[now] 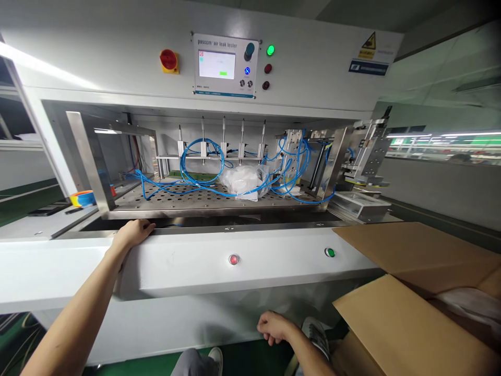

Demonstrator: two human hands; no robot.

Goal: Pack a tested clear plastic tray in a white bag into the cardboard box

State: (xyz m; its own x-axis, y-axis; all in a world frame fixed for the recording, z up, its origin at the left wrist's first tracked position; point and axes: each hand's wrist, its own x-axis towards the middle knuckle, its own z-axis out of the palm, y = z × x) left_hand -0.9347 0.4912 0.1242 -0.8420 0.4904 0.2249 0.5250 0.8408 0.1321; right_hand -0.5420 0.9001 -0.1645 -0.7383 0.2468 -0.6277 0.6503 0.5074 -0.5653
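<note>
My left hand (135, 233) rests on the front edge (195, 230) of a white air leak tester (129, 57). Its fingers curl over the metal lip, partly hidden. Low in front of the machine, my right hand (274, 327) hangs in the air with the fingers loosely curled in, and I see nothing in it. Behind the edge is a perforated metal platform (164, 200) in a steel frame. On it lie coiled blue air tubes (186, 177) and a crumpled clear plastic bag (245, 180). A red button (234, 259) and a green button (330, 253) sit on the front panel.
An open cardboard box (410, 324) fills the lower right, its flaps reaching the machine. Rolls of coloured tape (83, 198) and a dark flat device (49, 208) lie at the left. A control screen (217, 65) glows above. Several vertical rods (224, 133) stand along the back.
</note>
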